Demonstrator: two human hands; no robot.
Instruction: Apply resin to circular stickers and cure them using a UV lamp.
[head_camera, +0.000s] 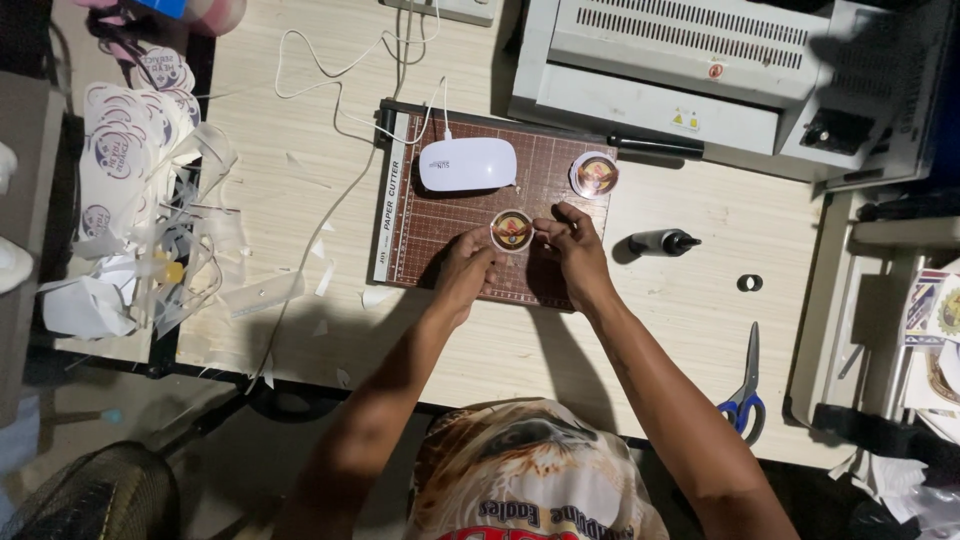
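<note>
My left hand (464, 266) and my right hand (573, 245) pinch a small round printed sticker (511, 230) between their fingertips, just above the brown gridded paper cutter (430, 225). Each hand grips one side of the disc. A second round sticker (594, 174) lies on the cutter's far right corner. A white oval device (467, 163) with a cable rests on the cutter's far part, beyond the hands.
A grey laminating machine (690, 60) stands at the back. A black bottle (659, 241), a small black ring (749, 283) and blue-handled scissors (745, 390) lie right of the hands. A heap of paper offcuts and round printed cutouts (140, 200) covers the left side.
</note>
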